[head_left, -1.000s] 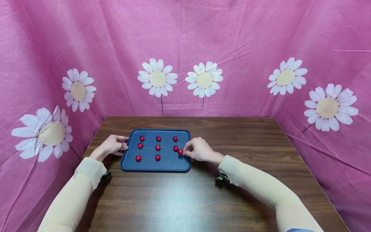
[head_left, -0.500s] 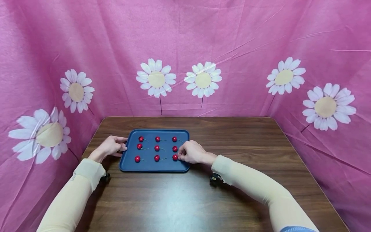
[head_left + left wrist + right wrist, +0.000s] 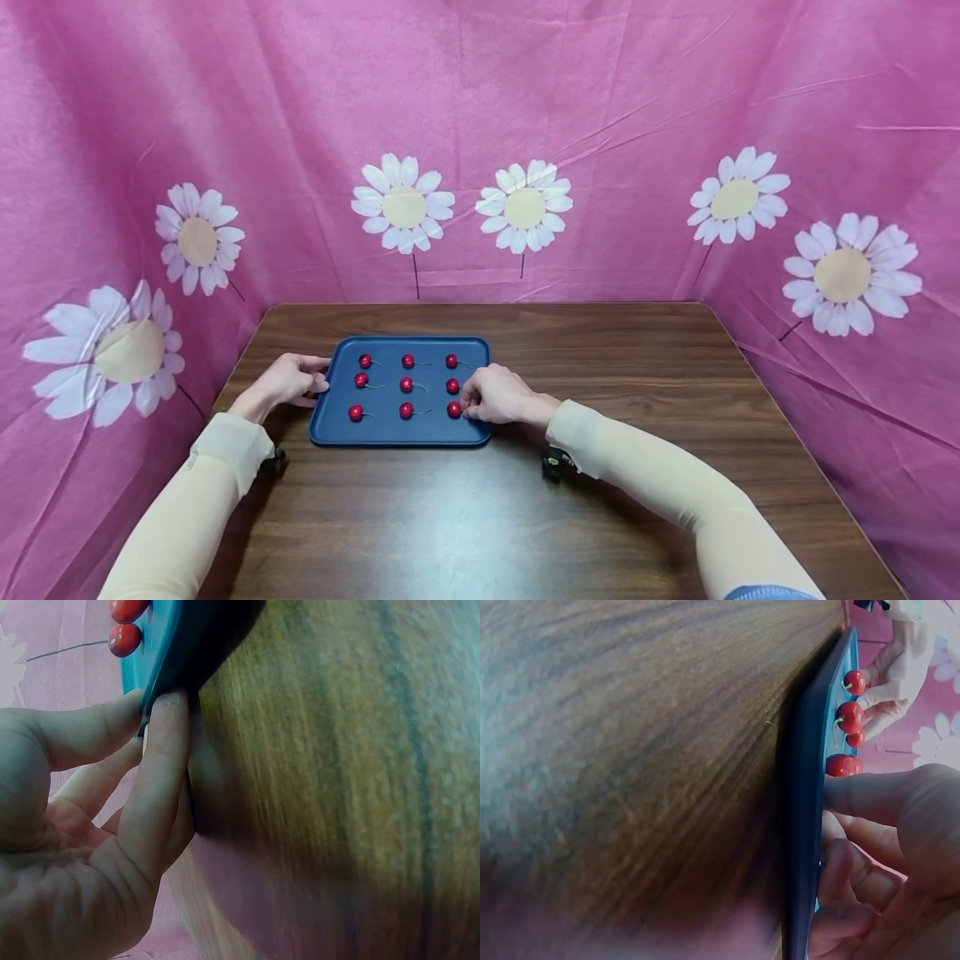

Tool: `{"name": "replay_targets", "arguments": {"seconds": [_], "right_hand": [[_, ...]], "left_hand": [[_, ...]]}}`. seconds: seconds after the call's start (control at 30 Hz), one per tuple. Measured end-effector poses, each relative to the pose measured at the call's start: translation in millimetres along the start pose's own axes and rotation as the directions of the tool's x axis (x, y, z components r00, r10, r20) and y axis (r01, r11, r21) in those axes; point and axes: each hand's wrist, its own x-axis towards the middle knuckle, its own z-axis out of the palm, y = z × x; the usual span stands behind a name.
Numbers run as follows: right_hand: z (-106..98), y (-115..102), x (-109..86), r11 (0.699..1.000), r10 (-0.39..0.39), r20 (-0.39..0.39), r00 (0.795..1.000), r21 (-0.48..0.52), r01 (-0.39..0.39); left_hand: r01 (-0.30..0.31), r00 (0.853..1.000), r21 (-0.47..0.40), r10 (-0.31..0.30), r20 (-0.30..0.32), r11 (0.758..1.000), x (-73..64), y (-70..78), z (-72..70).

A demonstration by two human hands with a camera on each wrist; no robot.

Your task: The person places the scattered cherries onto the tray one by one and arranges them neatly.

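A blue rectangular tray [image 3: 382, 432] lies on the table with red cherries in three rows of three, most showing thin green stems. My left hand [image 3: 287, 379] pinches its left edge, the thumb at the rim and a finger underneath, as the left wrist view shows. Over the tray's right edge, my right hand [image 3: 498, 394] has its thumb and fingers together at the near-right cherry [image 3: 453, 409]. That cherry touches the tray's surface, and its stem is hidden by the fingers. Just beyond it sits the middle-right cherry [image 3: 452, 386], beside the knuckles.
The brown wooden table [image 3: 600, 517] extends in front of the tray and to its right. A pink curtain [image 3: 465, 100] printed with large white daisies hangs behind and at both sides.
My right hand has carried its cherry left and nearer to me, from beside the middle-right cherry to the near-right spot. Over the last half second it stays almost still; my left hand keeps its place.
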Motion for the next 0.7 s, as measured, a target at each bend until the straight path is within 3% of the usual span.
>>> {"name": "replay_targets", "arguments": {"seconds": [0.2,0.37,0.5,0.7], "right_hand": [[1,1,0.9,1.0,0.0,0.007,1.0,-0.001,0.0],[-2,4,-3.2,0.999,-0.049,-0.019,0.999,-0.006,0.049],[-11,12,-12.2,0.998,-0.063,-0.074,0.995,0.017,0.065],[-37,38,-34.8,0.999,-0.023,-0.235,0.972,0.042,0.034]], "left_hand": [[-0.002,1.0,-0.004,0.002,-0.004,1.0,-1.5,-2.1,1.2],[-0.014,1.0,-0.013,0.014,-0.008,1.0,-3.4,-2.7,1.7],[-0.029,1.0,-0.007,0.029,-0.011,1.0,-3.5,-1.1,2.6],[-0.071,0.997,0.048,0.073,-0.039,0.996,-5.6,2.2,0.4]]}}
